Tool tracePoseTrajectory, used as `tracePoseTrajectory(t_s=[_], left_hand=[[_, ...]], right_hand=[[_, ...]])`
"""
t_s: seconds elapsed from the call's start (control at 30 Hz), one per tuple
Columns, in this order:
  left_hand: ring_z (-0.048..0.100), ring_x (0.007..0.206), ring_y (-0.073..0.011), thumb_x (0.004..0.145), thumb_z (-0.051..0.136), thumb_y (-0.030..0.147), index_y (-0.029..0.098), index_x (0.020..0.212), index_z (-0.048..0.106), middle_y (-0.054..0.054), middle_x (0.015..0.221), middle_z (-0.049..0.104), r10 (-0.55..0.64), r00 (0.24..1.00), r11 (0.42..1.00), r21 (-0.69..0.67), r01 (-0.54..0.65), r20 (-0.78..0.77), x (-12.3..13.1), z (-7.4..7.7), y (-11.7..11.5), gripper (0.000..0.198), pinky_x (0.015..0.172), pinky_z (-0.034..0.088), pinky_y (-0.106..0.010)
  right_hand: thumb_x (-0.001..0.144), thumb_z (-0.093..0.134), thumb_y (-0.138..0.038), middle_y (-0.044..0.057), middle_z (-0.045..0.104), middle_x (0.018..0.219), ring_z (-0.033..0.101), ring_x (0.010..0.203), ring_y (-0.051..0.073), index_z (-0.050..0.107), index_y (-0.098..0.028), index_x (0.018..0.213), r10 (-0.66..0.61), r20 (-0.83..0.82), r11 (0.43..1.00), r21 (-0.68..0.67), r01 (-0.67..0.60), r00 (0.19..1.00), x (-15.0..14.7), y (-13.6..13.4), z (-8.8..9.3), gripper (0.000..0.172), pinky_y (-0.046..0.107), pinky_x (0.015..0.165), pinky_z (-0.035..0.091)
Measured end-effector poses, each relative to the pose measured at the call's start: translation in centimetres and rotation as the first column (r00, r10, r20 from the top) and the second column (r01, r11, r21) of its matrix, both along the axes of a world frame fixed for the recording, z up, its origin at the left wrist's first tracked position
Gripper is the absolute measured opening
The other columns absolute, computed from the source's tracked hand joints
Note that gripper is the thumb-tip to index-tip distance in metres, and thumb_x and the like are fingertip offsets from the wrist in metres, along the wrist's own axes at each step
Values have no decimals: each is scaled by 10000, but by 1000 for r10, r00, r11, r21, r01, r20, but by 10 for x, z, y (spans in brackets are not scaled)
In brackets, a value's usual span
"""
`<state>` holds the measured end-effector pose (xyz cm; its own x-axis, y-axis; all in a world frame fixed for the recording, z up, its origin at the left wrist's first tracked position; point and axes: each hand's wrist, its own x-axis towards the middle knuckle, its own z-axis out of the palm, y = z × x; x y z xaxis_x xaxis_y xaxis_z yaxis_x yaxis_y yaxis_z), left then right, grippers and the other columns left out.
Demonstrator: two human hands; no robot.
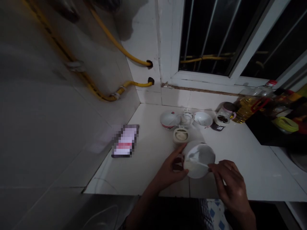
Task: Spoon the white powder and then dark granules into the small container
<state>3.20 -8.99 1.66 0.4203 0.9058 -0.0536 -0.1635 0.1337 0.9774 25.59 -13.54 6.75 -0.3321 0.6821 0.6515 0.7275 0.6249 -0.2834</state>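
Left passage: the white glossy countertop [150, 163] is open between the flat, dark-edged rectangular phone [126, 141] and the left hand [171, 169]. Right passage: open counter extends from the right hand [230, 182] to the black box-shaped holder [257, 129]. Far-side obstacles: a white open-topped tub [181, 135] just beyond the held white round bowl [207, 153]; behind it, a clear glass vessel [186, 119] between two white round bowls [203, 119]. Access to the held bowl: the left hand obstructs the left; the pale slender-handled spoon [203, 165] and right hand obstruct the right.
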Motion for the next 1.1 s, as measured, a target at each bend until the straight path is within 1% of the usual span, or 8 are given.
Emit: tracePoseTrajectory(t_s=[0.07,0.13,0.33,0.47,0.67,0.83,0.97,1.1], left_hand=[[613,888,-164,676,803,355,213,1503,370,-95,1171,619,18,1000,1000,1,-18,8,-1,-1,0,944,781,556,-259],[614,887,-162,677,806,361,212,1507,361,-95,1162,623,39,999,999,2,-39,19,-1,-3,0,953,787,557,-259],[614,931,-166,670,808,353,232,1505,366,-110,1299,557,81,994,997,1,-81,71,2,-5,0,953,807,557,-253],[623,987,-198,662,815,365,252,1512,352,-120,1376,521,77,993,997,-9,-76,84,3,-3,0,975,831,562,-274],[646,924,-183,682,812,382,231,1531,303,-117,1240,626,68,993,998,8,-69,98,5,-4,-2,1001,849,561,-289],[634,998,-197,676,812,343,261,1503,371,-110,1359,551,97,995,995,23,-98,40,2,0,-3,941,851,565,-278],[632,931,-163,677,785,274,247,1495,384,-93,1272,582,107,994,994,28,-107,-10,2,2,-3,912,830,574,-278],[623,912,-149,682,754,216,265,1472,421,-84,1297,564,107,994,993,60,-105,-26,8,3,-5,859,802,586,-280]], right_hand=[[875,538,-38,27,718,807,629,682,192,647,-226,1099,-94,-18,995,13,95,995,6,-5,-4,312,391,726,479],[877,550,-46,24,714,798,630,686,196,651,-228,1086,-126,-46,992,-4,126,991,9,-10,-6,295,387,716,480],[881,525,-27,47,733,862,654,758,211,652,-224,1071,-6,-116,999,-44,1,993,1,-18,-12,303,384,718,514],[868,538,-25,42,738,842,656,727,213,668,-236,1074,-58,-166,998,-17,56,985,-4,-17,-18,322,406,729,523],[892,537,-58,59,744,853,672,767,220,690,-236,1065,-39,-317,994,-111,4,947,-24,-18,-18,291,379,705,541],[920,584,-206,36,711,745,674,703,200,716,-227,901,-230,-397,961,-237,143,889,-14,-17,-13,135,306,636,548],[912,613,-324,45,714,767,674,702,202,711,-224,818,-403,-357,901,-317,297,843,4,-17,-10,169,303,653,558],[890,626,-400,60,727,759,675,756,230,728,-231,766,-395,-307,900,-319,298,866,4,-9,-17,233,340,686,557]])
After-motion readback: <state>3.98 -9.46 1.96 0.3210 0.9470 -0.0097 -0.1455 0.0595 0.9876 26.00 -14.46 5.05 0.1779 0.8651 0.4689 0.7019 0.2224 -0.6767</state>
